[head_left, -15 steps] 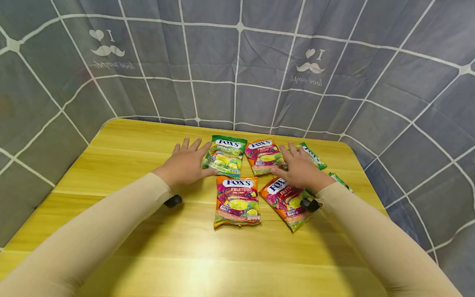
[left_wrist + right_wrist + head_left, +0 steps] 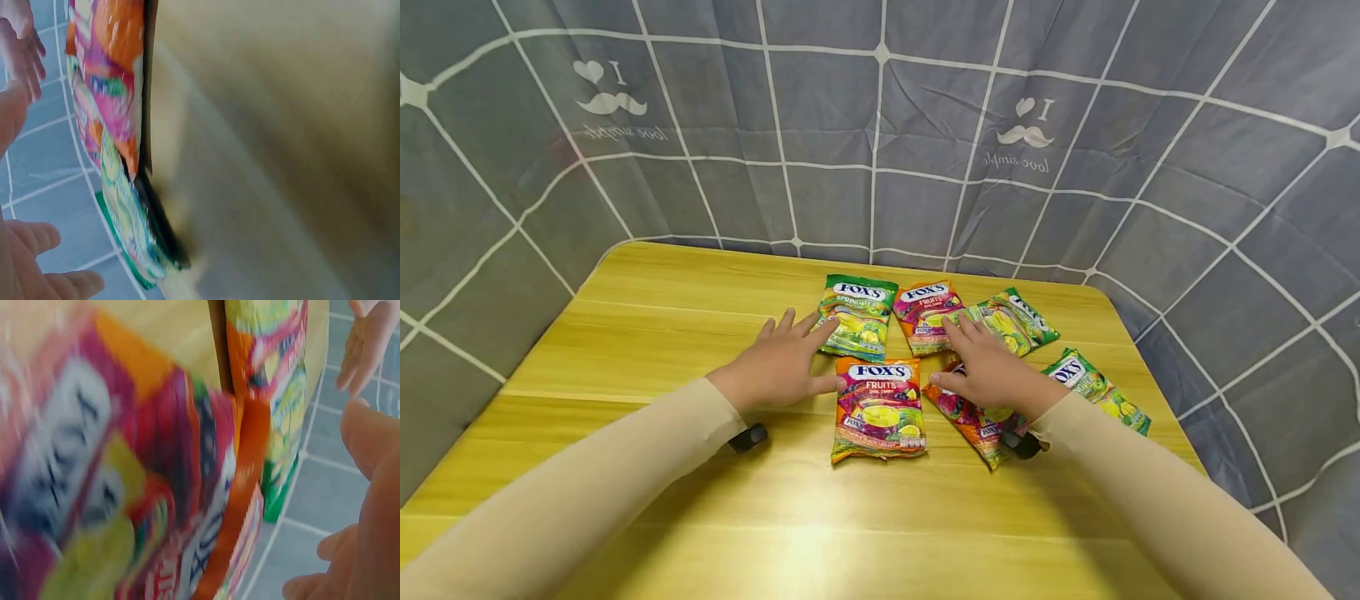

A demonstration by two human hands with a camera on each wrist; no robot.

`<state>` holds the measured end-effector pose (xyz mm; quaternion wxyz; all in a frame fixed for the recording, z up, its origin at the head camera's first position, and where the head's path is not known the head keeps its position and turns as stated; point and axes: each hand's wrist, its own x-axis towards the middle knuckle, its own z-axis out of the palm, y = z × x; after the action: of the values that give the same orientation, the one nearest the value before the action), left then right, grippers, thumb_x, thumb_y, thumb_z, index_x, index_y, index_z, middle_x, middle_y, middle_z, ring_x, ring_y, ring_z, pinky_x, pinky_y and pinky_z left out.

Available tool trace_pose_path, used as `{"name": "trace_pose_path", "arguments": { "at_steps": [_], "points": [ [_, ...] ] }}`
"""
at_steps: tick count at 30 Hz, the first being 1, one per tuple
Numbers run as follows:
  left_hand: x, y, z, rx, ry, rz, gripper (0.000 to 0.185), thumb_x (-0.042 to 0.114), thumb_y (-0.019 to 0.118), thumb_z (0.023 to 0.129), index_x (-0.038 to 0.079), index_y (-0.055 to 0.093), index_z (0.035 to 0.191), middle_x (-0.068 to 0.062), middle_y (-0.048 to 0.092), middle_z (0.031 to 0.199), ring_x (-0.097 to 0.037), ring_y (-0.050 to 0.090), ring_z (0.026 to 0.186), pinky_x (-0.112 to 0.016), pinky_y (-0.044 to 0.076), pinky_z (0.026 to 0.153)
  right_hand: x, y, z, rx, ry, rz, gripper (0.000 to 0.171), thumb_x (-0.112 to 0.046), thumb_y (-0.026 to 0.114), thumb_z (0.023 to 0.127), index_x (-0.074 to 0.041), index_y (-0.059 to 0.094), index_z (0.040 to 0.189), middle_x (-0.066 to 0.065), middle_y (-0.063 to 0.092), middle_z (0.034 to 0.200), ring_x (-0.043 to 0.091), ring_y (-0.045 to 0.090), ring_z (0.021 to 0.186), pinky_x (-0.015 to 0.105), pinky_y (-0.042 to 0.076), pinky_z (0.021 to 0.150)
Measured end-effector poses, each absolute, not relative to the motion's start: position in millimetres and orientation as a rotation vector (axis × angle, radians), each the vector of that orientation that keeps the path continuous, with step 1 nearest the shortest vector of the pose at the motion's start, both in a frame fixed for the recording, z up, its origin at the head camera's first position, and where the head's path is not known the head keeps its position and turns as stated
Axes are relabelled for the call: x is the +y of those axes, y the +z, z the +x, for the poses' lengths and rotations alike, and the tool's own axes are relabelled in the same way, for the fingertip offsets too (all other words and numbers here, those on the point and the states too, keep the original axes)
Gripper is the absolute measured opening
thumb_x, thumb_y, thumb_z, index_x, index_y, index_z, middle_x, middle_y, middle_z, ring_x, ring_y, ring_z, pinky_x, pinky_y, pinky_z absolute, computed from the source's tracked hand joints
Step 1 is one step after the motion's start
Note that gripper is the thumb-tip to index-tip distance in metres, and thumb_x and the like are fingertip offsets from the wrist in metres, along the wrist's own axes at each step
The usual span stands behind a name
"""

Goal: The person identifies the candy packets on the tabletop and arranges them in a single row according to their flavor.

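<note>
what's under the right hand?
The right hand lies open over an orange Fox's Fruits bag; only the bag's lower part and left edge show. The rest, logo included, is covered by the hand.

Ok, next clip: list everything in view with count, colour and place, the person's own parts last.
Fruits candy bags: 3, orange and pink; one at table centre, one at the back, one under the right hand.
Green candy bags: 3, green and yellow; one back left, one back right, one at the right edge.
Table: 1, yellow wood, under everything.
Cloth backdrop: 1, grey with white grid, behind and around the table.
Left hand: open, flat, fingertips at the back-left green bag, thumb by the centre bag.
Right hand: open, resting on an orange bag.
Sleeves: 2, beige.
</note>
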<state>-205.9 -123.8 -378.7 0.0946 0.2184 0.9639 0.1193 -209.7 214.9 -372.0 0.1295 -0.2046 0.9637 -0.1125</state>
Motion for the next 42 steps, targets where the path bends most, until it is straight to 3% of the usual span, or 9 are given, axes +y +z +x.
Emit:
{"name": "trace_pose_path", "arguments": {
  "at_steps": [8, 16, 23, 31, 42],
  "points": [
    [-117, -388, -187, 2.758, 0.299, 0.717, 0.099, 0.071, 0.061, 0.095, 0.018, 0.024, 0.17, -0.023, 0.03, 0.171, -0.061, 0.019, 0.155, -0.077, 0.015, 0.124, 204, -382, -187, 2.713, -0.304, -0.734, 0.095, -0.056, 0.059, 0.104, -0.007, 0.011, 0.17, 0.025, 0.009, 0.175, 0.048, 0.008, 0.162, 0.065, 0.014, 0.13],
    [-112, -394, -177, 2.672, 0.301, 0.751, 0.1, 0.072, 0.062, 0.094, 0.017, 0.026, 0.169, -0.023, 0.038, 0.167, -0.057, 0.028, 0.155, -0.077, 0.018, 0.123, 196, -387, -174, 2.662, -0.253, -0.808, 0.09, -0.056, 0.059, 0.104, -0.006, 0.022, 0.168, 0.028, 0.019, 0.173, 0.056, 0.01, 0.159, 0.068, 0.013, 0.129],
    [-111, -400, -175, 2.656, 0.33, 0.778, 0.097, 0.07, 0.062, 0.096, 0.016, 0.027, 0.169, -0.022, 0.035, 0.169, -0.057, 0.028, 0.154, -0.078, 0.019, 0.122, 196, -391, -173, 2.685, -0.177, -0.805, 0.091, -0.062, 0.059, 0.101, -0.011, 0.025, 0.168, 0.022, 0.033, 0.17, 0.053, 0.013, 0.16, 0.072, 0.012, 0.127],
    [-110, -403, -174, 2.628, 0.352, 0.787, 0.097, 0.068, 0.061, 0.097, 0.015, 0.024, 0.169, -0.022, 0.03, 0.171, -0.055, 0.025, 0.156, -0.075, 0.018, 0.124, 191, -396, -174, 2.697, -0.154, -0.817, 0.091, -0.065, 0.059, 0.1, -0.016, 0.027, 0.169, 0.012, 0.04, 0.169, 0.053, 0.013, 0.16, 0.073, 0.002, 0.127],
    [-106, -404, -171, 2.596, 0.428, 0.805, 0.096, 0.063, 0.067, 0.096, 0.015, 0.026, 0.169, -0.022, 0.028, 0.172, -0.046, 0.026, 0.159, -0.069, 0.021, 0.127, 179, -396, -170, 2.71, -0.178, -0.827, 0.09, -0.062, 0.065, 0.098, -0.015, 0.032, 0.167, 0.007, 0.049, 0.164, 0.046, 0.027, 0.158, 0.073, 0.002, 0.126]
  ]
}}
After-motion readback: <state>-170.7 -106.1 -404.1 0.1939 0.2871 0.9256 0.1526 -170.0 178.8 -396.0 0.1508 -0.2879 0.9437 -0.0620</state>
